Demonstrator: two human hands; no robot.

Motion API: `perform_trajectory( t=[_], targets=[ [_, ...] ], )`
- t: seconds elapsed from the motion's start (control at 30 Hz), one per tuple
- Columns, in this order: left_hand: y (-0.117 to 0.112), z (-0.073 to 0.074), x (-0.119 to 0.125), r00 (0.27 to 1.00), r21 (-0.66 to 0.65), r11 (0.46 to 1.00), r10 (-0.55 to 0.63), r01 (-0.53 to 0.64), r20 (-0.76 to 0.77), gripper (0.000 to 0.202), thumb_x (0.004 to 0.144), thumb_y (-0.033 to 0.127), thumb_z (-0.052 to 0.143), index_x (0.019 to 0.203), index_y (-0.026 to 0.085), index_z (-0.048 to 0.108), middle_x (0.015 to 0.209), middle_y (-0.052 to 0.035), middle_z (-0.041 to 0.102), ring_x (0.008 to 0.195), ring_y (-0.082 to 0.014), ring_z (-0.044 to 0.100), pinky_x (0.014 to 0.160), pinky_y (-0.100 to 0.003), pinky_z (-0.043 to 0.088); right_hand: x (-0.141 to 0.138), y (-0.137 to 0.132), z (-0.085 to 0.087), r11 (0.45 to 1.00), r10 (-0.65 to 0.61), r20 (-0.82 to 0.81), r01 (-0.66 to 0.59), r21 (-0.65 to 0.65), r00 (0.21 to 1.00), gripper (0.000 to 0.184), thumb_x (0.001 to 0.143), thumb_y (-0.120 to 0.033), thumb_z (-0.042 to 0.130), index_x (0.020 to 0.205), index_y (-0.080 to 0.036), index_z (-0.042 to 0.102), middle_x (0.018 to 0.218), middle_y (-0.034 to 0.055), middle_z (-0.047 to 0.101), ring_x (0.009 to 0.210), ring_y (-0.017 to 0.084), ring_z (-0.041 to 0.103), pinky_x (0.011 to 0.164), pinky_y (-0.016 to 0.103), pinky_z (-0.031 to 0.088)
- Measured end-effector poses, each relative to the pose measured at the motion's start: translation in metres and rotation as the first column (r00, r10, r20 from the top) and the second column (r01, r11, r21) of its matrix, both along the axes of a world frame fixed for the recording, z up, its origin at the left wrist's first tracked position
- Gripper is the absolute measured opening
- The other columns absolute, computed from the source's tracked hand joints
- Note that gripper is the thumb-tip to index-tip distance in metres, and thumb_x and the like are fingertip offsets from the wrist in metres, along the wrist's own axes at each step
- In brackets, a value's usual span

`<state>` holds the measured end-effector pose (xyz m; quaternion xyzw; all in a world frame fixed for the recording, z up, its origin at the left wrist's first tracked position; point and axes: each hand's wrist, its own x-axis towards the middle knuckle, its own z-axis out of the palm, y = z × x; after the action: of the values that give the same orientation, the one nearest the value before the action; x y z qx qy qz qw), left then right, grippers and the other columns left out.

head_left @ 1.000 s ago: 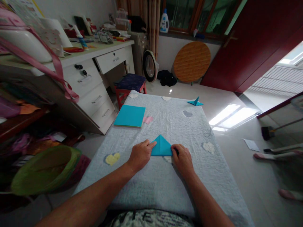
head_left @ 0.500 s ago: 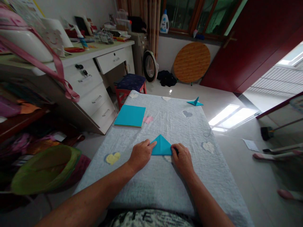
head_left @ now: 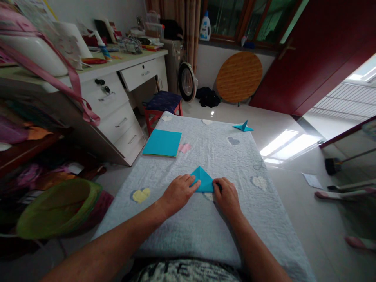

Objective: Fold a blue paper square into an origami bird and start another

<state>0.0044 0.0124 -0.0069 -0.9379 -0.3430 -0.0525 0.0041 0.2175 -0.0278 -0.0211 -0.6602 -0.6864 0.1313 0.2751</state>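
Observation:
A blue sheet of origami paper (head_left: 202, 182), folded into a triangle with its point facing away from me, lies flat on the cloth-covered table. My left hand (head_left: 179, 192) rests over its left side, fingers laid on the paper and the thumb stretched apart along the lower part; the left corner is hidden under it. At the right corner, the thumb and fingers of my right hand (head_left: 226, 194) pinch the paper. Farther off on the left lies a stack of square blue paper (head_left: 163, 143). A small folded blue paper piece (head_left: 243, 126) with an upright fin sits at the far right corner.
The table bears a pale blue quilted cloth (head_left: 182, 239) with heart patches. A stool (head_left: 163, 102) stands beyond its far left corner, near a white desk (head_left: 113, 117). A lined green bin (head_left: 58, 207) is at lower left. A round wooden board (head_left: 239, 76) leans against the far wall.
My left hand has shifted right and over the triangle, its thumb now across the lower middle of the paper. My right hand keeps its place at the right corner.

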Motion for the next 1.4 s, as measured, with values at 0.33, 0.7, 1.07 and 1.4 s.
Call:
perform_trajectory(
  t=[0.33,0.7,1.07,1.4],
  targets=[
    [-0.026,0.001,0.002,0.998,-0.046,0.998,0.049,-0.047,0.042,0.07,0.082,0.063,0.065,0.14,0.027,0.053,0.138,-0.0189,0.052,0.124,-0.037,0.049,0.101,-0.051,0.044,0.005,-0.003,0.003,0.997,-0.06,0.064,0.056,0.055,0.996,0.02,0.09,-0.015,0.049,0.09,-0.018,0.069,0.083,0.0059,0.064,0.083,0.021,0.057,0.081,0.036,0.039],
    [-0.028,-0.005,-0.001,0.997,-0.061,0.997,0.055,-0.052,0.05,0.062,0.081,0.062,0.066,0.128,0.022,0.062,0.143,-0.02,0.05,0.129,-0.0371,0.049,0.104,-0.051,0.042,-0.035,-0.026,0.013,0.907,0.367,0.213,-0.399,0.134,0.906,0.044,0.083,-0.002,0.047,0.124,-0.012,0.062,0.125,0.0127,0.066,0.109,0.025,0.055,0.098,0.039,0.047],
    [-0.034,-0.005,-0.054,0.998,-0.024,0.998,0.056,-0.055,0.033,0.061,0.09,0.063,0.054,0.141,0.029,0.052,0.149,-0.0037,0.052,0.131,-0.0308,0.048,0.112,-0.051,0.027,-0.037,-0.025,0.013,0.937,0.328,0.299,-0.349,0.017,0.896,0.035,0.089,-0.009,0.052,0.121,-0.014,0.066,0.133,0.0113,0.062,0.111,0.026,0.055,0.102,0.041,0.048],
    [-0.04,0.012,-0.081,0.985,0.083,0.984,0.153,-0.16,0.078,0.041,0.091,0.05,0.062,0.119,0.022,0.068,0.129,-0.0078,0.068,0.121,-0.0305,0.057,0.112,-0.054,0.029,-0.047,-0.035,0.02,0.939,0.337,0.388,-0.338,-0.068,0.858,0.05,0.089,-0.051,0.064,0.135,-0.034,0.058,0.141,0.0151,0.049,0.119,0.035,0.047,0.099,0.051,0.045]
  ],
)
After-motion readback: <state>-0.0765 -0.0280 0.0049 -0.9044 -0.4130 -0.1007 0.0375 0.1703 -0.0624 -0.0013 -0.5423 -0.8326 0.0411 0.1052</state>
